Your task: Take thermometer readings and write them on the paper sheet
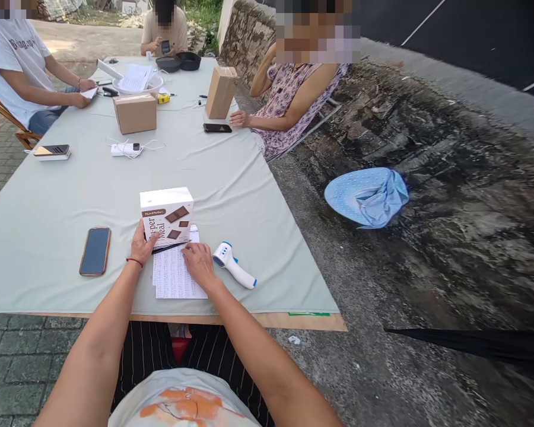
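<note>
In the head view my left hand (142,245) grips the lower left side of a white food box (167,219) with brown squares and a "Meal" label. The box stands upright on the cloth, its front towards me. My right hand (199,264) lies over printed sheets of paper (178,280), its fingers loosely spread near the box's lower right corner. A black pen (171,247) lies across the top of the sheets, just below the box. Right of that hand is a white infrared thermometer (234,265). To the left lies a phone (95,252) in a brown case.
Farther along the cloth-covered table (115,231) are a white device with a cable (125,149), cardboard boxes (136,114), a paper-filled basket (136,83) and black pans (188,60). Several people sit around it. A blue sun hat (367,197) rests on the wall at right.
</note>
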The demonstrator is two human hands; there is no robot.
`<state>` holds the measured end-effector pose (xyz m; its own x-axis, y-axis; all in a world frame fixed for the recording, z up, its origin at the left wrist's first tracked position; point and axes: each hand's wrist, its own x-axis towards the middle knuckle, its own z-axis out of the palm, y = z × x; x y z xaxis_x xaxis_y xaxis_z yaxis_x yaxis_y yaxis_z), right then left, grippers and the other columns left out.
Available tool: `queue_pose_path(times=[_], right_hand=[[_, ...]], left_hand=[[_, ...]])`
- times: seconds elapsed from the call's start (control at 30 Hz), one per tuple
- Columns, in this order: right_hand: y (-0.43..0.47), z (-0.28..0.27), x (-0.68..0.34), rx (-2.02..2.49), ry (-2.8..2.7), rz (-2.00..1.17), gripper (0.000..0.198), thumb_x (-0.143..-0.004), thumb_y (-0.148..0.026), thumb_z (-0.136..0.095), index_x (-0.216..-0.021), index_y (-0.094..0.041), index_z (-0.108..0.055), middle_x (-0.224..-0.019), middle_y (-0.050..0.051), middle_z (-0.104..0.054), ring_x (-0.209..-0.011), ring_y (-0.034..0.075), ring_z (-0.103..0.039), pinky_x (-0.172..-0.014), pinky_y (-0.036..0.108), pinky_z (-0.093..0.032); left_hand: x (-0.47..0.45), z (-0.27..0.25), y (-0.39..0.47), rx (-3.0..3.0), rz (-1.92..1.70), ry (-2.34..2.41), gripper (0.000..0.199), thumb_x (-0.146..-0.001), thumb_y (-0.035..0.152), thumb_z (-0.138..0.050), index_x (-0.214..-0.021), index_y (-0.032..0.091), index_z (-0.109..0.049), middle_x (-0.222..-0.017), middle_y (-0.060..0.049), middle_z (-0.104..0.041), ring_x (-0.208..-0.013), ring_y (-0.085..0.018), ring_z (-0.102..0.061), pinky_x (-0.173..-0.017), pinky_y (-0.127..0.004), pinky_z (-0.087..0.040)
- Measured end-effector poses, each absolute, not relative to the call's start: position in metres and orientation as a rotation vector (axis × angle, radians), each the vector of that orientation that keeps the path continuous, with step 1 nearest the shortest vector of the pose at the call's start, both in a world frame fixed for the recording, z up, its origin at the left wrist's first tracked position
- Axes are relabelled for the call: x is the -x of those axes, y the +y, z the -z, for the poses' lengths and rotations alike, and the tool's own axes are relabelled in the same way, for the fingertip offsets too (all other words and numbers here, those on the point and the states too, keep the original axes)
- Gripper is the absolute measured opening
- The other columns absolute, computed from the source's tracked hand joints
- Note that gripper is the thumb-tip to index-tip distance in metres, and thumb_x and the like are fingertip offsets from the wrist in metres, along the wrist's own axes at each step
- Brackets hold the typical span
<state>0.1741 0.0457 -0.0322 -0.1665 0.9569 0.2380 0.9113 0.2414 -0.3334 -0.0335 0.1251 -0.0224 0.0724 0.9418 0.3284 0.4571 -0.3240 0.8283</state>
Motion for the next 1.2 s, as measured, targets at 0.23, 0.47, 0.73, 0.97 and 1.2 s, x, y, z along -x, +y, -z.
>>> queue_pose_path(times=[0.23, 0.47, 0.73, 0.97, 1.2], right_hand=[[0.041, 0.032, -0.187, 1.716, -1.992, -0.152, 0.026, -0.092, -0.010, -0.049, -0.101, -0.020, -0.072, -0.110, 0.010, -0.070, -0.101, 0.024, -0.055, -0.096, 0.040, -0.036], [0.041, 0.034, -0.185, 1.685, -1.918, -0.130, 0.033, -0.092, -0.012, -0.046, -0.117, -0.019, -0.066, -0.126, 0.013, -0.065, -0.117, 0.027, -0.051, -0.101, 0.043, -0.037], [0.054, 0.046, -0.172, 1.704, -1.842, -0.243, 0.022, -0.090, -0.015, -0.051, -0.104, -0.019, -0.067, -0.138, 0.012, -0.059, -0.124, 0.029, -0.047, -0.102, 0.045, -0.038], [0.046, 0.040, -0.180, 1.650, -2.019, -0.212, 0.028, -0.092, -0.022, -0.060, -0.119, -0.020, -0.066, -0.116, 0.011, -0.068, -0.110, 0.027, -0.050, -0.101, 0.043, -0.034], [0.038, 0.042, -0.175, 1.627, -2.158, -0.084, 0.014, -0.092, -0.019, -0.062, -0.097, -0.023, -0.074, -0.091, 0.008, -0.065, -0.087, 0.022, -0.050, -0.087, 0.037, -0.034]], left_hand=[[0.033, 0.025, 0.124, -1.800, -1.207, 1.399, 0.064, -0.087, 0.061, -0.057, -0.135, 0.019, -0.052, -0.122, -0.013, -0.062, -0.117, -0.030, -0.058, -0.101, -0.050, -0.047], [0.033, 0.026, 0.125, -1.827, -1.200, 1.400, 0.064, -0.089, 0.060, -0.054, -0.138, 0.019, -0.050, -0.124, -0.013, -0.062, -0.118, -0.030, -0.058, -0.101, -0.049, -0.047], [0.034, 0.027, 0.123, -1.867, -1.208, 1.419, 0.067, -0.091, 0.059, -0.052, -0.146, 0.021, -0.042, -0.132, -0.015, -0.059, -0.125, -0.031, -0.055, -0.104, -0.051, -0.045], [0.035, 0.028, 0.124, -1.861, -1.200, 1.425, 0.070, -0.090, 0.060, -0.053, -0.146, 0.019, -0.040, -0.135, -0.015, -0.057, -0.127, -0.031, -0.054, -0.106, -0.050, -0.045], [0.034, 0.026, 0.125, -1.889, -1.189, 1.419, 0.069, -0.091, 0.058, -0.053, -0.146, 0.019, -0.038, -0.133, -0.014, -0.059, -0.124, -0.030, -0.056, -0.101, -0.047, -0.047]])
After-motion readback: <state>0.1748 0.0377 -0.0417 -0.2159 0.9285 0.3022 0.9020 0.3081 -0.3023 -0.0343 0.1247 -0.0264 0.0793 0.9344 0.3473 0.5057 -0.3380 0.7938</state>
